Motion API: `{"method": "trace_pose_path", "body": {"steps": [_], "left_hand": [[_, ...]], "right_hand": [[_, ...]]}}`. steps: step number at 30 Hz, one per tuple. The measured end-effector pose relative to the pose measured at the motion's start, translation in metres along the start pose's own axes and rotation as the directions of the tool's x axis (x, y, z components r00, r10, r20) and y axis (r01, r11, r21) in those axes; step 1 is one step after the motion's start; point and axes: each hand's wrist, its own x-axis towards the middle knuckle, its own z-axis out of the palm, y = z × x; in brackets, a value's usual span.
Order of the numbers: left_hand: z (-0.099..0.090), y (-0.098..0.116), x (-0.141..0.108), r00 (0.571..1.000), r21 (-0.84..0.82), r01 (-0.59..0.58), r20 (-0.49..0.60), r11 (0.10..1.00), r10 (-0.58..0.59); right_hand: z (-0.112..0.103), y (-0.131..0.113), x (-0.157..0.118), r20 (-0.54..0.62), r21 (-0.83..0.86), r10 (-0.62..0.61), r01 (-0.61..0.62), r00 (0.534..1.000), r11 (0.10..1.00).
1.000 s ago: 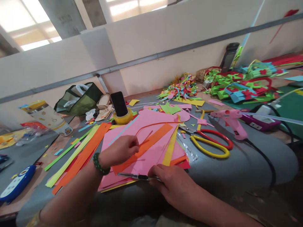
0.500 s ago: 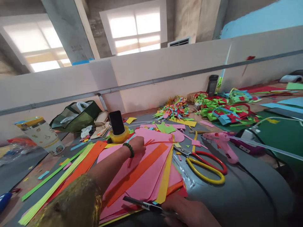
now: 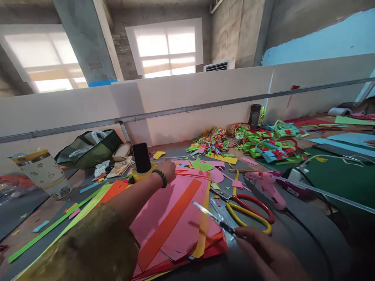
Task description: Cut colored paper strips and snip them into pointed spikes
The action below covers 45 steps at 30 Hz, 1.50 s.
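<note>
My left hand (image 3: pixel 166 171), with a dark green bead bracelet (image 3: pixel 160 178), reaches to the far side of a stack of pink sheets (image 3: pixel 178 226). Its fingers curl down out of sight, and thin red strips (image 3: pixel 191 174) lie beside it. My right hand (image 3: pixel 265 249) grips a utility knife (image 3: pixel 218 221), its pale blade pointing up and left above the sheets. An orange strip (image 3: pixel 168 228) runs slantwise over the pink paper, and a yellow strip (image 3: pixel 203 224) lies along its right edge. Scissors (image 3: pixel 249 208) with one red and one yellow handle rest beside the stack.
A pink glue gun (image 3: pixel 272 189) with a black cord lies on the right. A phone (image 3: pixel 142 157) leans in a yellow tape roll (image 3: pixel 143 171). Green and orange strips (image 3: pixel 96 203), a tumbler (image 3: pixel 43 173) and a bag (image 3: pixel 90 148) are at left. Coloured paper pieces (image 3: pixel 212 140) pile behind.
My left hand has moved toward the far edge of the pink stack. My right hand has shifted right with the knife, which now points more upward. The view has turned slightly right.
</note>
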Motion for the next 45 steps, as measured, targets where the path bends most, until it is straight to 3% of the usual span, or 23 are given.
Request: {"method": "trace_pose_path", "body": {"steps": [4, 8, 15, 19, 22, 24, 28, 32, 35, 38, 42, 45], "left_hand": [[0.017, 0.025, -0.057, 0.992, -0.033, -0.119, 0.035, 0.992, 0.120], [0.032, 0.034, -0.101, 0.981, -0.077, -0.171, 0.079, 0.982, 0.177], [0.045, 0.001, -0.132, 0.988, -0.113, -0.094, 0.107, 0.989, 0.107], [0.059, -0.012, -0.153, 0.997, -0.150, -0.074, -0.033, 0.986, 0.070], [0.068, -0.015, -0.166, 0.993, -0.147, -0.076, -0.099, 0.986, 0.061], [0.072, -0.016, -0.173, 0.992, -0.128, -0.071, -0.112, 0.989, 0.057], [0.078, -0.018, -0.182, 0.986, -0.086, -0.082, -0.151, 0.993, 0.069], [0.081, -0.024, -0.187, 0.982, -0.098, -0.066, -0.185, 0.993, 0.047], [0.079, -0.028, -0.188, 0.983, -0.107, -0.055, -0.182, 0.993, 0.035], [0.073, -0.026, -0.187, 0.983, -0.141, -0.061, -0.181, 0.988, 0.034], [0.065, -0.019, -0.178, 0.988, -0.227, -0.100, -0.142, 0.969, 0.068], [0.063, -0.020, -0.175, 0.988, -0.323, -0.081, -0.148, 0.943, 0.035]], "right_hand": [[-0.001, 0.022, 0.009, -0.109, -0.119, 0.113, -0.126, 0.988, 0.985], [0.006, 0.021, 0.020, -0.088, -0.213, 0.120, -0.136, 0.989, 0.967], [0.024, 0.005, 0.032, -0.020, -0.483, 0.105, -0.101, 0.994, 0.869], [0.026, 0.000, 0.033, 0.035, -0.564, 0.003, 0.017, 0.999, 0.826], [0.025, -0.019, 0.040, 0.063, -0.561, -0.147, 0.157, 0.987, 0.813], [0.030, -0.038, 0.049, 0.126, -0.484, -0.301, 0.324, 0.945, 0.813], [0.060, -0.074, 0.070, 0.330, -0.315, -0.563, 0.650, 0.758, 0.691], [0.082, -0.087, 0.088, 0.580, -0.231, -0.553, 0.772, 0.598, 0.592], [0.084, -0.086, 0.093, 0.650, -0.197, -0.532, 0.796, 0.543, 0.572], [0.085, -0.083, 0.093, 0.638, -0.173, -0.539, 0.785, 0.549, 0.595], [0.090, -0.079, 0.095, 0.583, -0.085, -0.511, 0.673, 0.632, 0.735], [0.093, -0.074, 0.099, 0.581, 0.016, -0.467, 0.565, 0.667, 0.825]]}}
